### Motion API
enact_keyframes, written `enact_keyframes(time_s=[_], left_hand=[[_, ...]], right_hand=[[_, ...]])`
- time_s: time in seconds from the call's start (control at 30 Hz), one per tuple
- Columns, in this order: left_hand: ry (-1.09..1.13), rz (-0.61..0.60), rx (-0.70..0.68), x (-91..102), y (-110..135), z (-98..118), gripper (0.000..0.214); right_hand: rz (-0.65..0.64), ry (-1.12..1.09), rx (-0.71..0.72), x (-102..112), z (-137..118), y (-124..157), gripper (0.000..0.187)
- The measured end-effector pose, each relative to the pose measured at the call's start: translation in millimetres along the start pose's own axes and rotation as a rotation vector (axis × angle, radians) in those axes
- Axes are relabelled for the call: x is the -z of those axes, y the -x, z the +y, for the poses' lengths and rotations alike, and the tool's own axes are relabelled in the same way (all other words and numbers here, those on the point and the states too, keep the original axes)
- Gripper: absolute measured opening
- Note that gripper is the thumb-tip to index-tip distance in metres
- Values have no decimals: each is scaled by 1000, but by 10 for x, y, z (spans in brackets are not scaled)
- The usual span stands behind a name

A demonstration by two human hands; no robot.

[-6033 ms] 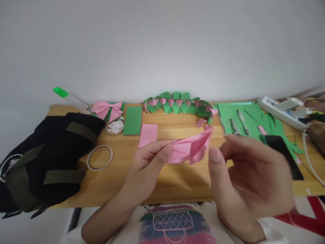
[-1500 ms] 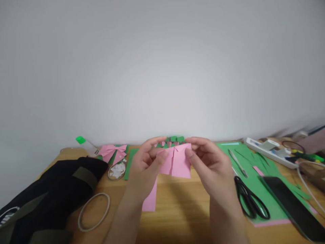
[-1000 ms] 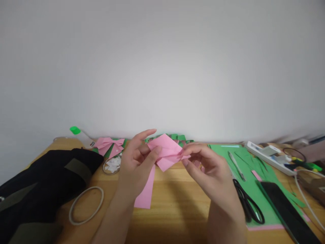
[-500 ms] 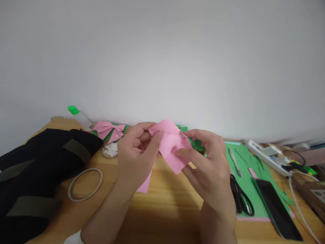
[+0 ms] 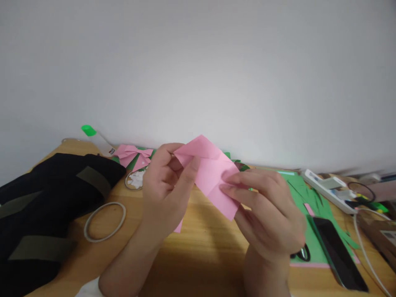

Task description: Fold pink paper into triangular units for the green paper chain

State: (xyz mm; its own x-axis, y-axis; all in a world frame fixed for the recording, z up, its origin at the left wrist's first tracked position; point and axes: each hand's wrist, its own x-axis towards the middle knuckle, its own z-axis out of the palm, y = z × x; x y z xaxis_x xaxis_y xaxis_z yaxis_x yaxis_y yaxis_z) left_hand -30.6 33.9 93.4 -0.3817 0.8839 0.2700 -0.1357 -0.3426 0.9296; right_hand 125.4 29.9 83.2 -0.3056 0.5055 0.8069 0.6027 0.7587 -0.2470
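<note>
Pinching the folded pink paper (image 5: 213, 175) between left hand (image 5: 167, 194) and right hand (image 5: 272, 214), sheet now tilted steeper than before.

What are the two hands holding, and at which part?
Both hold one folded pink paper: the left hand pinches its upper left corner, the right hand its right side.

pink sheet (image 5: 213, 173): matt paper | table (image 5: 210, 255): smooth wood | bag (image 5: 46, 198): cloth
</note>
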Motion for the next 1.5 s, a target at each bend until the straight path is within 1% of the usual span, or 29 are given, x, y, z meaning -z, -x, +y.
enact_keyframes(time_s=[0.07, 0.13, 0.23, 0.3, 0.37, 0.4, 0.47, 0.57, 0.63, 0.7, 0.77, 0.87, 0.93, 1.03, 1.1, 1.13, 1.2, 1.23, 1.27, 1.33, 1.37, 1.4, 1.5], left_hand=[[34, -73, 6, 19, -10, -25, 12], [97, -201, 37, 45, -20, -51, 21], [195, -401, 170, 79, -19, -81, 39], [196, -484, 249, 92, -5, -87, 39], [141, -555, 288, 95, 12, -86, 38], [102, -591, 299, 95, 17, -86, 39], [44, -659, 323, 88, 17, -92, 45], [38, -719, 296, 61, -16, -123, 56], [39, -719, 244, 35, -48, -149, 59], [1, -698, 220, 9, -72, -169, 54], [-41, -694, 230, -11, -87, -177, 43], [-43, -695, 250, -26, -92, -180, 23], [-34, -653, 262, -26, -90, -191, 16], [-50, -558, 265, -16, -89, -221, 22], [-90, -488, 242, -4, -99, -240, 28], [-119, -458, 225, 3, -108, -246, 30], [-172, -404, 203, 16, -133, -243, 31], [-178, -390, 205, 22, -146, -236, 30], [-171, -386, 221, 26, -157, -226, 29], [-122, -396, 261, 32, -169, -206, 27], [-95, -411, 273, 35, -169, -198, 27], [-73, -431, 278, 38, -164, -193, 27], [-30, -494, 289, 45, -136, -186, 28]], right_hand=[[-29, -94, -17, -18, -16, 2, 33], [-12, -205, -97, -51, -38, 9, 31], [115, -337, -355, -116, -72, 28, 29], [207, -409, -528, -152, -85, 37, 28], [261, -471, -646, -174, -89, 33, 27], [265, -493, -680, -179, -89, 26, 26], [226, -529, -719, -180, -91, 6, 24], [152, -637, -711, -171, -102, -17, 24], [118, -735, -668, -167, -107, -19, 25], [85, -783, -637, -167, -103, -14, 23], [82, -796, -644, -175, -87, -8, 22], [116, -843, -675, -197, -61, -8, 23], [128, -908, -678, -201, -60, -16, 23], [109, -990, -684, -152, -98, -24, 18], [96, -935, -693, -72, -129, -21, 15], [109, -859, -696, -22, -135, -16, 14], [171, -632, -685, 82, -117, -5, 12], [196, -503, -657, 128, -91, 0, 7], [180, -385, -621, 165, -57, 5, 9], [52, -230, -551, 206, 22, 12, 30], [-18, -207, -548, 210, 57, 15, 36], [-65, -213, -563, 205, 85, 18, 37], [-102, -319, -663, 164, 113, 25, 25]])
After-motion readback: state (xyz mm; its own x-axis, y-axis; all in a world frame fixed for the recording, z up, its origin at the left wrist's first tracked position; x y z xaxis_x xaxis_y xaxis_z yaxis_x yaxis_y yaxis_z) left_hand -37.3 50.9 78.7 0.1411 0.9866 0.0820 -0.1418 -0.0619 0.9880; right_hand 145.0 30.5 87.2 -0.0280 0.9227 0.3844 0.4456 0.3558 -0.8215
